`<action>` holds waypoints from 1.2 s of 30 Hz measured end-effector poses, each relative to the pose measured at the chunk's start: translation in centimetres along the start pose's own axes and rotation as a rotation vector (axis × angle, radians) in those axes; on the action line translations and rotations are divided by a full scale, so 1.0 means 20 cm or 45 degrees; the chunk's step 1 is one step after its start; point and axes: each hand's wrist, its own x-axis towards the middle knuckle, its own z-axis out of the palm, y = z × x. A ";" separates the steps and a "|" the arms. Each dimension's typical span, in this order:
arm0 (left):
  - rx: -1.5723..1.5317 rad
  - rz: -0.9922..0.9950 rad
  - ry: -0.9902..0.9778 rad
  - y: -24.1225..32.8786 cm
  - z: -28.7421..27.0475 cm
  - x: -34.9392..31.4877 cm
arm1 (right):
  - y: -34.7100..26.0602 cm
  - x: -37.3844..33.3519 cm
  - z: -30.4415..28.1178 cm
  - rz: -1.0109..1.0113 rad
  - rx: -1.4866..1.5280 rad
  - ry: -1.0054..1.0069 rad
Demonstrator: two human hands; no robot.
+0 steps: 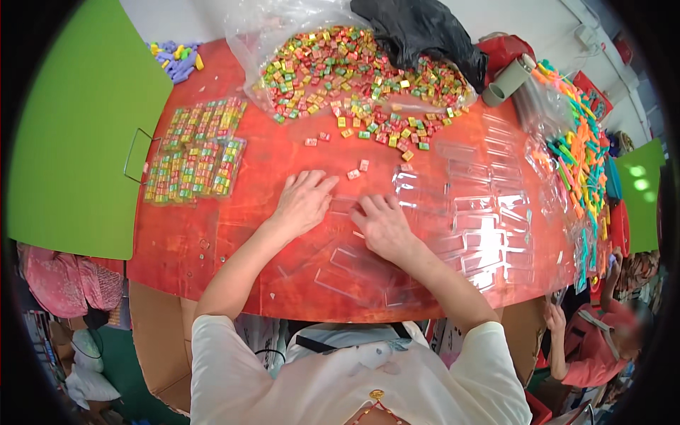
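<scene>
My left hand (304, 202) is over the middle of the red table, its fingers slightly bent, apart and pointing right, with nothing seen in them. Facing it, my right hand (387, 228) has its fingers curled at a clear plastic tray (343, 205) that lies between the two hands; the see-through edges are hard to make out. Just beyond my fingertips lie two loose pink-red wrapped cubes (353, 173), like small candies. A big heap of wrapped cubes (319, 71) in red, yellow and green spills toward me from a clear plastic bag (248, 35).
Filled trays of cubes (191, 170) are stacked at the left by a green board (85, 127). Several clear trays (482, 205) cover the right side. Beyond them are colourful plastic pieces (581, 163), a grey-green bottle (510, 81) and a black bag (425, 32). A person (595, 340) works at right.
</scene>
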 end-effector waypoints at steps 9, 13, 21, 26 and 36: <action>-0.053 -0.192 0.103 -0.28 0.07 0.25 | 0.23 0.32 0.13 0.189 0.139 0.100; 0.002 -0.114 0.163 -0.30 0.12 0.47 | 0.56 0.45 0.25 0.577 0.048 0.209; 0.071 0.017 0.000 -0.27 0.21 0.63 | 0.52 0.58 0.42 0.459 0.199 0.229; -0.276 -0.001 0.201 -0.36 0.09 0.31 | 0.46 0.55 0.29 0.330 1.043 0.145; 0.128 -0.290 0.117 -0.40 -0.06 0.10 | 0.29 0.52 0.21 0.157 0.536 0.104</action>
